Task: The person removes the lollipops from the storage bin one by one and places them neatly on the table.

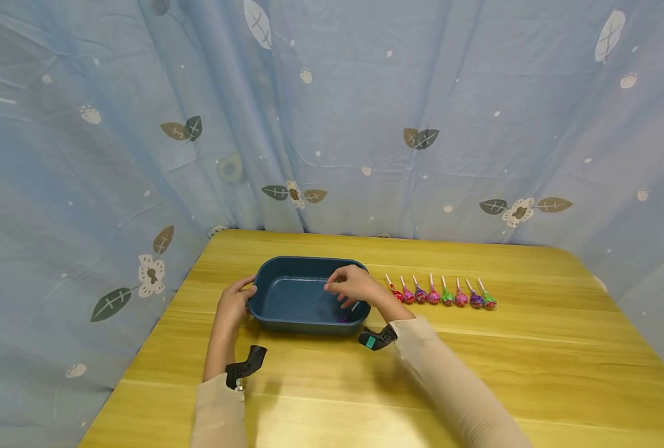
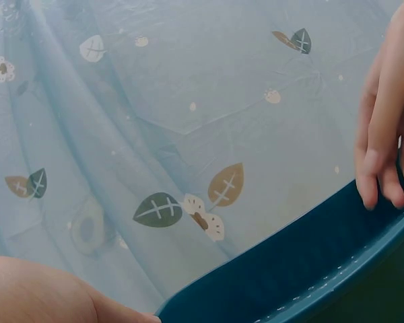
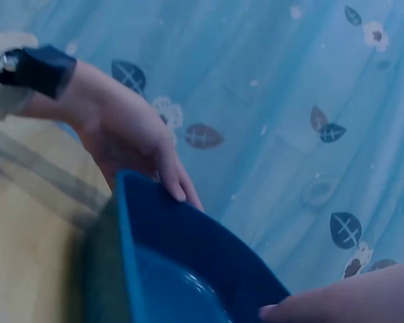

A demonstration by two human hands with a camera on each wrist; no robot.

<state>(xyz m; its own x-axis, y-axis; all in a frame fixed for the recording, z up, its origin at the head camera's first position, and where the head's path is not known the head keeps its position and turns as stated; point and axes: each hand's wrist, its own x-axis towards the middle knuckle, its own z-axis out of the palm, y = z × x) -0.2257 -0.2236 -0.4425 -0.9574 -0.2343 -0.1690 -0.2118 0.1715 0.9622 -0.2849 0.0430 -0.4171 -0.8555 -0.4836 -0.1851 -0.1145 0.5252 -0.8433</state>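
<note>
A dark blue plastic basin (image 1: pixel 303 326) stands on the wooden table. At its left end my left hand (image 1: pixel 235 303) grips the rim, the thumb over the edge, as the right wrist view also shows. My right hand (image 1: pixel 356 285) hangs over the basin's right part, fingers loosely bent, with nothing visible in them. Below it, inside the basin, lies a purple-wrapped lollipop (image 1: pixel 343 320); its white stick points up to the right. To the right of the basin, several wrapped lollipops (image 1: pixel 434 297) lie in a row, sticks pointing away from me.
The yellow wooden table (image 1: pixel 533 361) reaches back to a blue patterned curtain (image 1: pixel 354 124), which also hangs along the sides. Black wrist mounts (image 1: pixel 246 366) sit on both forearms, at the cuffs of the beige sleeves (image 1: pixel 455 386).
</note>
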